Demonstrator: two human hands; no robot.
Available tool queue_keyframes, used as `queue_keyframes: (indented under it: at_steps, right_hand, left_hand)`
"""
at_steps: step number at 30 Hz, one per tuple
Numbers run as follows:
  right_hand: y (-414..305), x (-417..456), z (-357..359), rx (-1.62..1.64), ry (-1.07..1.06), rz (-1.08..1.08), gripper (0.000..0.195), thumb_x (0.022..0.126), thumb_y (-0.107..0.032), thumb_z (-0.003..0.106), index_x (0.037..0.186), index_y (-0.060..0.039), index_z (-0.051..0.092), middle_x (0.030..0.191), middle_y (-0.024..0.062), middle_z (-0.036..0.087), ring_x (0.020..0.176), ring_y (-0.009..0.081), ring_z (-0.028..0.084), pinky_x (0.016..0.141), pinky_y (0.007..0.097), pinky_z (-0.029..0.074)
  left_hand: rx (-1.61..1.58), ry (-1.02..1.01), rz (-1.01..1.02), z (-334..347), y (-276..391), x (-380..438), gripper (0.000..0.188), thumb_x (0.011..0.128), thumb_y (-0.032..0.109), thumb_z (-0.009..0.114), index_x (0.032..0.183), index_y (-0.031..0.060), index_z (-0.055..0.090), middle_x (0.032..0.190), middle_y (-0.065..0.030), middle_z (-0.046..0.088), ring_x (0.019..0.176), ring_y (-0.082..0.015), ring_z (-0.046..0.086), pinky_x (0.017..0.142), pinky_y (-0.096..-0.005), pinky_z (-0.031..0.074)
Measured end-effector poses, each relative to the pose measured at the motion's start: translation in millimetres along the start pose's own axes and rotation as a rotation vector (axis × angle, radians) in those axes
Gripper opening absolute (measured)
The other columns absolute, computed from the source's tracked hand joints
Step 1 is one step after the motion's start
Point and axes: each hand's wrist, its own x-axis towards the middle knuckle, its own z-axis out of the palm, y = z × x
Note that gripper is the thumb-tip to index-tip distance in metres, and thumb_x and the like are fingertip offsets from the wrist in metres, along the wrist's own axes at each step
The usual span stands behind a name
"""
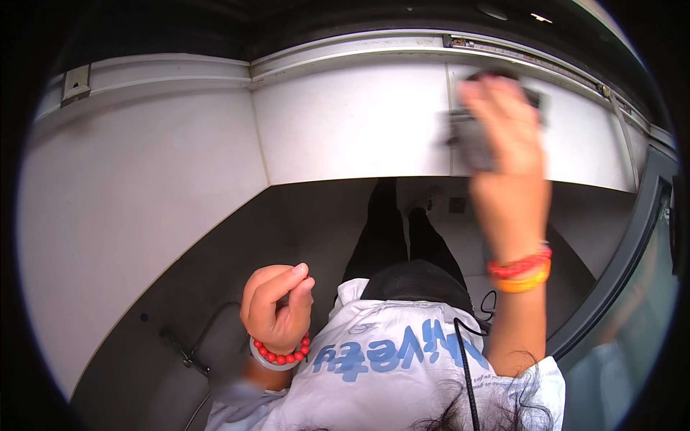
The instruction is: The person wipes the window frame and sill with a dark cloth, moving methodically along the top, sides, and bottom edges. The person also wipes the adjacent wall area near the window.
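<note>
My right hand (506,134) reaches forward over the white tiled ledge (350,124), its fingers on a dark grey object (471,141) that looks like a cloth. Motion blurs both hand and object, so the object's exact kind is unclear. My left hand (277,301) is raised in front of my shirt, left of my body. Its fingers are curled, with the thumb and forefinger tips close together, and I see nothing held there.
A metal sliding-window track (345,48) runs along the ledge's far edge. To the right stands a grey-framed glass panel (625,301). A black cable (466,372) hangs down my shirt. Below the ledge are my legs (383,231) and the floor.
</note>
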Motion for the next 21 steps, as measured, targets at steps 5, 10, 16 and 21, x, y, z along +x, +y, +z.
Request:
queue_keyframes:
  at_steps: [5, 10, 16, 21]
  right_hand:
    - [38.7, -17.3, -21.4, -0.217, 0.088, 0.084, 0.059, 0.077, 0.013, 0.058, 0.132, -0.0068, 0.068, 0.136, 0.015, 0.065, 0.135, 0.0327, 0.054, 0.115, 0.0403, 0.04]
    - [-28.3, 9.2, 29.9, -0.035, 0.065, -0.131, 0.043, 0.082, 0.007, 0.057, 0.122, -0.0047, 0.071, 0.125, 0.0099, 0.07, 0.122, 0.0291, 0.063, 0.108, 0.0425, 0.048]
    - [-14.8, -13.0, 1.2, -0.022, 0.009, -0.113, 0.048, 0.077, 0.011, 0.06, 0.121, -0.0052, 0.072, 0.122, 0.009, 0.071, 0.121, 0.03, 0.063, 0.1, 0.0411, 0.052]
    - [-16.3, 11.1, 8.9, 0.002, -0.001, -0.109, 0.045, 0.081, 0.008, 0.059, 0.122, -0.005, 0.072, 0.123, 0.01, 0.071, 0.122, 0.0304, 0.063, 0.104, 0.0428, 0.05]
  left_hand:
    - [-0.002, 0.024, -0.066, -2.2, -3.8, -6.6, 0.016, 0.088, -0.002, 0.076, 0.103, -0.0016, 0.071, 0.083, -0.0117, 0.068, 0.061, -0.0141, 0.06, 0.052, -0.0236, 0.046]
    - [-0.015, -0.024, 0.085, -7.9, -10.5, -2.2, 0.014, 0.095, -0.005, 0.064, 0.108, -0.0032, 0.067, 0.094, -0.0135, 0.063, 0.051, -0.0075, 0.053, 0.045, -0.0194, 0.039]
    - [0.004, -0.046, -0.019, -3.6, -2.6, -5.4, 0.017, 0.087, -0.001, 0.077, 0.102, -0.001, 0.071, 0.085, -0.0118, 0.069, 0.069, -0.0186, 0.065, 0.059, -0.0258, 0.05]
    - [0.005, -0.069, -0.003, -1.6, 1.4, 0.7, 0.018, 0.085, -0.002, 0.078, 0.103, -0.0012, 0.072, 0.085, -0.0118, 0.07, 0.069, -0.0198, 0.065, 0.059, -0.0266, 0.051]
